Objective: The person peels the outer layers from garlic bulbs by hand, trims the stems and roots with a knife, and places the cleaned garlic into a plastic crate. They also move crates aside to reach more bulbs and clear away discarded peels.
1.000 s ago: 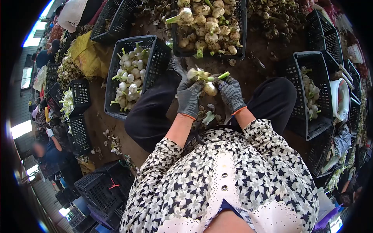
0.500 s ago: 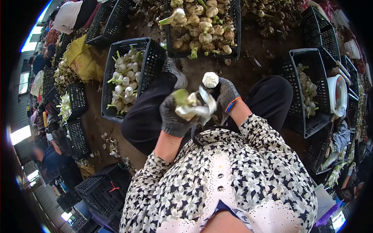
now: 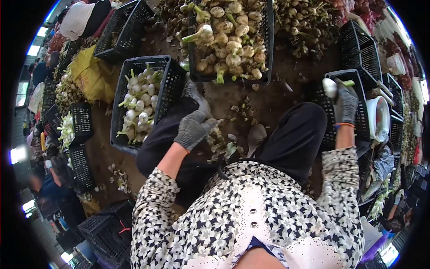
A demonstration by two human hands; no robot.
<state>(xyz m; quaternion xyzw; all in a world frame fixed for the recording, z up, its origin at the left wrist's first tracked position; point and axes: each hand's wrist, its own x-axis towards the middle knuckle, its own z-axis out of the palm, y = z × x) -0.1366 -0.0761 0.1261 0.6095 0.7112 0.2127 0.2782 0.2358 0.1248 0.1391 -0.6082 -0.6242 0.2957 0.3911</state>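
My right hand (image 3: 346,105), in a grey glove with an orange cuff edge, grips a garlic bulb (image 3: 330,88) whose short green stem pokes out on the other side. It is over the black crate (image 3: 328,105) on the right. My left hand (image 3: 192,130), gloved as well, is above my left knee with its fingers loosely stretched and nothing visible in them. Loose garlic peels (image 3: 230,150) are below it, between my legs. Cleaned white garlic bulbs (image 3: 144,99) fill the crate (image 3: 117,130) on the left.
Ahead of me a crate (image 3: 269,54) holds dirty, untrimmed garlic (image 3: 235,45). More loose garlic (image 3: 307,27) is heaped behind it. A white bucket (image 3: 380,119) stands at the right, a yellow sack (image 3: 92,76) at the left. Other people work along the left side.
My right hand has swung right with the garlic bulb, from my lap to the right crate. The peels have left my left hand, which has opened and shifted slightly left.
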